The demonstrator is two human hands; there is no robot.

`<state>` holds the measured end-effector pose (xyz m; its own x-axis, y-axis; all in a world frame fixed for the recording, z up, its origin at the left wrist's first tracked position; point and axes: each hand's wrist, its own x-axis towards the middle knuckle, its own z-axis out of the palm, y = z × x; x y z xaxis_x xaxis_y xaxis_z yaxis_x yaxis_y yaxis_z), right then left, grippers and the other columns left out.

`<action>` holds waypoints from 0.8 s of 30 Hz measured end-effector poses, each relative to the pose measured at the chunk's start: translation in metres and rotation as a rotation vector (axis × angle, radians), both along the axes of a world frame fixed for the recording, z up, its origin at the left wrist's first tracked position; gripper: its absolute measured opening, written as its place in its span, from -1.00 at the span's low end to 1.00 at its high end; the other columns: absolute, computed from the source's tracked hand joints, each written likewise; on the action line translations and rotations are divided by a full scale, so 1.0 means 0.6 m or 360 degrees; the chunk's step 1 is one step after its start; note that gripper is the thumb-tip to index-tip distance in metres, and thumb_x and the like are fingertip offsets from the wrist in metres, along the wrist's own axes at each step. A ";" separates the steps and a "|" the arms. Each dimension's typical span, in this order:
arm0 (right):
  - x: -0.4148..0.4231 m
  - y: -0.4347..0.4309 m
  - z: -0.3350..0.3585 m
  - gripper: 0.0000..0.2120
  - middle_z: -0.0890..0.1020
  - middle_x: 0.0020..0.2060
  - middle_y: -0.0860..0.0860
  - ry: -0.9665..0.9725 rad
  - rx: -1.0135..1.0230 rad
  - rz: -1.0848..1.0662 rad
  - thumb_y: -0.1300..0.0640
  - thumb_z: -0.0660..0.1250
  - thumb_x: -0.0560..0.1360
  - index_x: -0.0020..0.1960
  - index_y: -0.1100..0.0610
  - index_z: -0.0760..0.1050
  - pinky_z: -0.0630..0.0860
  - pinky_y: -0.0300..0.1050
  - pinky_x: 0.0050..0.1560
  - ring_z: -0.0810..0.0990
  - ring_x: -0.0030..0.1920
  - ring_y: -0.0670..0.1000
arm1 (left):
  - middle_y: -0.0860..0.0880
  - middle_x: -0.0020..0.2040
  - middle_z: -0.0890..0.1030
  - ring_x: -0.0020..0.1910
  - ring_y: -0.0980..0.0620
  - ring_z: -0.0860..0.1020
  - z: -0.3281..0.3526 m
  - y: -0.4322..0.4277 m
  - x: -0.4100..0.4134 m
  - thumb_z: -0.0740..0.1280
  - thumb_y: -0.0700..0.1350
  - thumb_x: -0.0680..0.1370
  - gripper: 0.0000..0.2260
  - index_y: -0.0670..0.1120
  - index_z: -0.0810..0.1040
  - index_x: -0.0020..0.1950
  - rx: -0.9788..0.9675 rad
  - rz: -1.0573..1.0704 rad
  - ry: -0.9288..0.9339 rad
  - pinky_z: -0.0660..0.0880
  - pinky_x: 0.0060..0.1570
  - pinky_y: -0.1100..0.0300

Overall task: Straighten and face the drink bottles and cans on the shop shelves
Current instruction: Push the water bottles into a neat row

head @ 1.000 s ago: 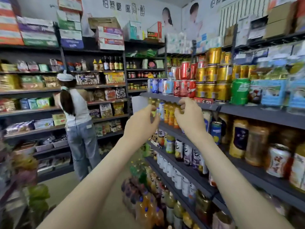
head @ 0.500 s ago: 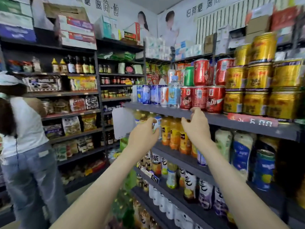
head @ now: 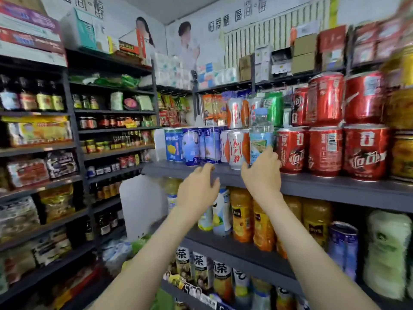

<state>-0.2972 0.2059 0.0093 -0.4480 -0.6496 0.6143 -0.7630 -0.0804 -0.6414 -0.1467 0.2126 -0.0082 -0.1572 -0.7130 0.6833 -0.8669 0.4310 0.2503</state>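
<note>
**Upper drinks shelf: water bottle in hand**

Item: clear plastic water bottle with pale blue cap [head: 261,130]. It stands upright at the front of the dark grey metal shelf [head: 324,189], between the white-and-orange drink cans [head: 237,148] and the stacked red drink cans [head: 324,151].

Right hand [head: 262,175]: fingers and thumb curled round the bottle's lower part.

Left hand [head: 197,190]: fingers loosely spread, holding nothing, just before the shelf lip below the blue-and-white drink cans [head: 190,144].

Step, as judged: facing this bottle, the only bottle in a row of cans.

Next move, as judged: a small twist to bring the label forward, or a lift out to a bottle row. Either must keep clear of the close-set cans on both sides. The free hand could steady the neighbours, since the stacked cans may topple if nudged.
</note>
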 end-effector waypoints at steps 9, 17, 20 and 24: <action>0.028 -0.103 0.004 -0.19 0.33 0.33 0.21 0.0008 -0.0025 -0.0718 -0.06 0.27 0.53 0.49 0.35 -0.10 0.41 -0.01 0.19 0.38 0.27 0.17 | -0.02 0.18 0.55 0.14 0.02 0.51 0.013 -0.153 0.024 0.28 -0.03 0.56 -0.71 -0.05 0.47 0.27 0.0095 -0.0730 0.0227 0.45 0.11 0.15; 0.044 -0.076 0.005 -0.36 0.44 0.20 0.15 -0.0113 -0.0292 -0.0651 0.06 0.39 0.44 0.38 0.28 0.20 0.45 -0.04 0.06 0.44 0.22 0.13 | -0.01 0.20 0.55 0.14 0.00 0.53 0.002 -0.171 0.028 0.25 -0.03 0.57 -0.70 -0.04 0.45 0.30 0.0039 -0.0911 0.0244 0.50 0.09 0.06; 0.047 -0.032 -0.003 -0.42 0.49 0.13 0.06 -0.0181 -0.0493 -0.0530 0.07 0.42 0.41 0.33 0.21 0.29 0.45 -0.11 0.03 0.50 0.14 0.05 | 0.00 0.18 0.55 0.15 0.01 0.52 -0.004 -0.144 0.003 0.24 -0.02 0.58 -0.72 -0.03 0.46 0.27 0.0007 -0.1025 0.0203 0.49 0.05 0.09; 0.016 0.059 -0.001 -0.52 0.52 0.04 -0.05 -0.0228 -0.0574 -0.0467 0.03 0.44 0.39 0.23 0.09 0.35 0.41 -0.40 -0.14 0.52 -0.03 -0.11 | -0.02 0.15 0.57 0.13 -0.02 0.53 -0.006 -0.086 -0.062 0.26 -0.03 0.57 -0.73 -0.05 0.49 0.25 -0.0063 -0.1199 0.0193 0.51 0.02 0.05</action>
<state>-0.2878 0.2412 0.0088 -0.6769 -0.2402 0.6958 -0.6928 -0.1117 -0.7125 -0.1837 0.1609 -0.0121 -0.5137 -0.4178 0.7494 -0.3027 0.9055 0.2973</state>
